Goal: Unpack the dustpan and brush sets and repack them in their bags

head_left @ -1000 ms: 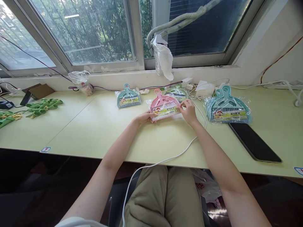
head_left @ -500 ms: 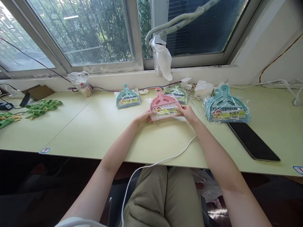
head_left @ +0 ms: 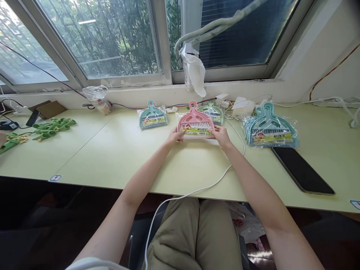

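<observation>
A pink dustpan and brush set (head_left: 194, 119) in clear wrap, with a printed label across it, is held between my hands at the middle of the table. My left hand (head_left: 174, 136) grips its lower left corner, and my right hand (head_left: 219, 135) grips the lower right one. Behind it, partly covered, sits a green set (head_left: 214, 111). To the left lies a wrapped teal set (head_left: 152, 115). A stack of teal sets (head_left: 270, 127) lies on the right.
A black phone (head_left: 302, 169) lies at the right. A white cable (head_left: 208, 186) crosses the table's front edge. Green bundles (head_left: 53, 128), a brown box (head_left: 51, 110) and a plastic bag (head_left: 98, 100) are on the left. At the far left edge, part of a hand shows.
The pink set has levelled out and now faces me more squarely, my hands still on both sides. The view has shifted slightly. Part of another hand has appeared at the far left edge.
</observation>
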### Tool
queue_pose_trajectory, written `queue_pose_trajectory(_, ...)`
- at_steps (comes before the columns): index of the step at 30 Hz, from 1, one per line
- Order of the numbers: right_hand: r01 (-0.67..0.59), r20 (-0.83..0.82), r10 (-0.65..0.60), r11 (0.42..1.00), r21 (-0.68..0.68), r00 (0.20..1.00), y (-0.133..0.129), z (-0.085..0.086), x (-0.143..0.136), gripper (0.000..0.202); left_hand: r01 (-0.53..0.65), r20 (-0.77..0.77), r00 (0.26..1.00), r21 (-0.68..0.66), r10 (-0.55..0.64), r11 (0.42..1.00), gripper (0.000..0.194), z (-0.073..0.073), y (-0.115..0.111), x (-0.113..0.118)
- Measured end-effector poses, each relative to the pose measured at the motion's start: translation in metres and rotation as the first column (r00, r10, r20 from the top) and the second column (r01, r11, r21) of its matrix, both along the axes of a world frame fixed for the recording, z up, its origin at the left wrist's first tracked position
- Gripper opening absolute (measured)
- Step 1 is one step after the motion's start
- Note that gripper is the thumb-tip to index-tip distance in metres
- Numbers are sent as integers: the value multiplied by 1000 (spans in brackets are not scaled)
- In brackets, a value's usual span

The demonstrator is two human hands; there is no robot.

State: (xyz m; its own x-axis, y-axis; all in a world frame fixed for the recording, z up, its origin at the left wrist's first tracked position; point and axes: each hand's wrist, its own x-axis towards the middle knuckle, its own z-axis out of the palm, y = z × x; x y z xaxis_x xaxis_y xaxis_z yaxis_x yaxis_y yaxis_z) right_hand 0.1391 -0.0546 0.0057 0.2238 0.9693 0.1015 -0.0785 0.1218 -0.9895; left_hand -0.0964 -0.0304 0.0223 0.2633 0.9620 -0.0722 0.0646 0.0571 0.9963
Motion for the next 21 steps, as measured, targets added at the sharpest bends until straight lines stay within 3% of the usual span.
queue_pose_trajectory(2,13,97,-16,1000,25,995,-2,0,-5,42,-23,-65,998,37,25,999,30,0,5,-4)
queue_pose_trajectory(5,8,304,-29,997,72,952,-6,-3,-11,45,-68,-291,948,215,131,974,26,1,9,-15)
queue_pose_trajectory(8,4,480,-56,994,110,875,-6,-7,-18,37,-86,-546,775,410,319,908,22,3,12,-27)
queue_pose_trajectory(10,-9,541,-71,990,144,838,-3,-10,-22,33,-70,-650,656,456,385,887,24,4,15,-33)
queue_pose_trajectory(12,-36,588,-75,984,174,805,1,-11,-27,28,-73,-690,591,471,418,879,26,3,19,-39)
queue_pose_trajectory(16,-22,743,-132,981,194,657,13,-9,-43,27,-128,-672,563,505,482,854,27,1,28,-52)
queue_pose_trajectory(21,18,840,-147,987,162,523,36,-6,-86,26,-202,-705,471,499,531,842,32,2,40,-90)
